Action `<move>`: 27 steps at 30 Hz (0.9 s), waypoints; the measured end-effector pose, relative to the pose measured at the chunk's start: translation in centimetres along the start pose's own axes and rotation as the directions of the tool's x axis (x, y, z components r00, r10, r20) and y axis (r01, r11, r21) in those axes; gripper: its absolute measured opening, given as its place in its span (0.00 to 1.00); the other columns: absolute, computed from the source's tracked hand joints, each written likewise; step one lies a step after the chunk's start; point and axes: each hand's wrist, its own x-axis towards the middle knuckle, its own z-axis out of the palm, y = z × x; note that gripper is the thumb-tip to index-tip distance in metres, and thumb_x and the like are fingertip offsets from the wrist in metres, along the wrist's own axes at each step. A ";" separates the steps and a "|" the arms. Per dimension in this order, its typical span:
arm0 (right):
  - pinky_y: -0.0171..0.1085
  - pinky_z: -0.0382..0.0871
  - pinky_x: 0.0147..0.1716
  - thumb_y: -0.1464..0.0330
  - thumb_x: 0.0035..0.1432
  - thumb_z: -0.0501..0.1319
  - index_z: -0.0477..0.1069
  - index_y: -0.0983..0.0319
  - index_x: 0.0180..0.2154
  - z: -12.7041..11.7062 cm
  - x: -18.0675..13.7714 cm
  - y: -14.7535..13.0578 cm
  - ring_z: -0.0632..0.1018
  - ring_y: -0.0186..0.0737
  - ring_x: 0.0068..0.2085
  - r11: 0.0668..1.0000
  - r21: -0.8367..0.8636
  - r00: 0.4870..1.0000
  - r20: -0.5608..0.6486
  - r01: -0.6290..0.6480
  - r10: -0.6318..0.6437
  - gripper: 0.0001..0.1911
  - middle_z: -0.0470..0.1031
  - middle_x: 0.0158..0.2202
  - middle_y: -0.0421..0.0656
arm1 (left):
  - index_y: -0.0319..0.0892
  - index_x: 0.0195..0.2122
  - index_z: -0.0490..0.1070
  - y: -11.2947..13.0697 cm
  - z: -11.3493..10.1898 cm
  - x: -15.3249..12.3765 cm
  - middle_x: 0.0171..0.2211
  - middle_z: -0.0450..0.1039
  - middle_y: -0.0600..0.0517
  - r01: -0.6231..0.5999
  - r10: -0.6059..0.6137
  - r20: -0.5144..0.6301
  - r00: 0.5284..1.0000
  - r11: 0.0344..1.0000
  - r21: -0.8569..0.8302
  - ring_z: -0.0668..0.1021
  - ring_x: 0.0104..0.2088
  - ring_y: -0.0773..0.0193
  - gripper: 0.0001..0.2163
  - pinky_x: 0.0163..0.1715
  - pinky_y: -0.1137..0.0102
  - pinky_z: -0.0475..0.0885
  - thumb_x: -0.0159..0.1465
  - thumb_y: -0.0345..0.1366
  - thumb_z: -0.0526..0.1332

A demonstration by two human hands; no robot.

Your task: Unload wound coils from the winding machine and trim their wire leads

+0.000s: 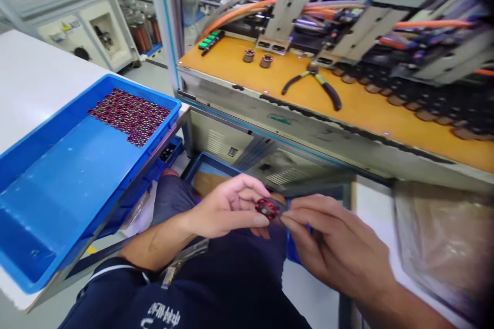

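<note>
Small wound coil [267, 208] pinched between both hands, above the lap.
Coil: round, dark core, red windings; blurred, finer detail unreadable. Left hand [227, 208]: thumb beneath, fingers curled over, clamping its left side. Right hand [335, 252]: thumb and forefinger tips closed on its right edge. Forearms angle inward from the lower corners. Blue tray [57, 175] at left carries similar coils [129, 113]; pliers [312, 82] lie on the orange bench [231, 61].

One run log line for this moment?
left hand: holds small red coil | right hand: pinches its edge | blue tray: at left | pliers: on bench
</note>
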 end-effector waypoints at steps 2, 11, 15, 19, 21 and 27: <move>0.31 0.74 0.31 0.75 0.64 0.59 0.70 0.64 0.35 0.2 -0.1 -0.1 0.78 0.33 0.29 0.999 0.026 0.999 -0.034 -0.026 0.027 0.04 0.75 0.30 0.44 | 0.42 0.46 0.66 0.1 0.3 0.1 0.36 0.75 0.53 -0.077 0.080 -0.064 0.995 0.996 0.046 0.82 0.32 0.69 0.18 0.34 0.75 0.77 0.58 0.30 0.71; 0.30 0.72 0.29 0.75 0.63 0.59 0.68 0.62 0.34 1.0 -0.4 -0.3 0.77 0.31 0.30 0.974 0.136 0.978 -0.076 -0.182 0.193 0.05 0.75 0.29 0.41 | 0.41 0.44 0.66 -1.1 0.1 0.1 0.29 0.74 0.54 -0.219 0.356 -0.096 0.930 0.744 0.631 0.76 0.28 0.72 0.13 0.30 0.76 0.72 0.61 0.33 0.67; 0.28 0.70 0.29 0.75 0.63 0.59 0.68 0.61 0.34 1.1 -0.4 -0.2 0.76 0.30 0.30 0.958 0.175 0.967 -0.075 -0.228 0.244 0.05 0.74 0.29 0.40 | 0.42 0.41 0.63 -1.0 0.1 0.0 0.34 0.76 0.53 -0.278 0.373 -0.082 0.924 0.805 0.524 0.80 0.29 0.71 0.15 0.31 0.75 0.76 0.59 0.32 0.69; 0.28 0.69 0.29 0.77 0.62 0.60 0.68 0.62 0.34 1.3 -0.6 -0.2 0.75 0.29 0.30 0.943 0.227 0.950 -0.141 -0.244 0.279 0.05 0.73 0.29 0.39 | 0.41 0.35 0.64 -0.5 0.4 0.1 0.46 0.74 0.49 -0.402 0.453 -0.023 0.891 0.813 0.420 0.82 0.33 0.69 0.16 0.34 0.74 0.79 0.55 0.27 0.72; 0.29 0.69 0.29 0.77 0.61 0.60 0.68 0.62 0.34 1.5 -0.8 -0.2 0.75 0.29 0.30 0.937 0.249 0.945 -0.152 -0.246 0.289 0.06 0.73 0.30 0.39 | 0.40 0.33 0.64 -0.2 0.6 0.3 0.45 0.76 0.50 -0.463 0.517 -0.011 0.856 0.777 0.426 0.82 0.37 0.69 0.14 0.37 0.75 0.79 0.55 0.23 0.70; 0.30 0.69 0.29 0.78 0.60 0.61 0.70 0.61 0.33 1.6 -0.7 -0.9 0.74 0.30 0.30 0.873 0.373 0.900 -0.174 -0.314 0.399 0.07 0.72 0.29 0.39 | 0.43 0.43 0.72 -0.2 0.6 0.6 0.46 0.78 0.50 -0.530 0.589 0.013 0.808 0.718 0.450 0.82 0.44 0.65 0.19 0.44 0.70 0.80 0.53 0.18 0.70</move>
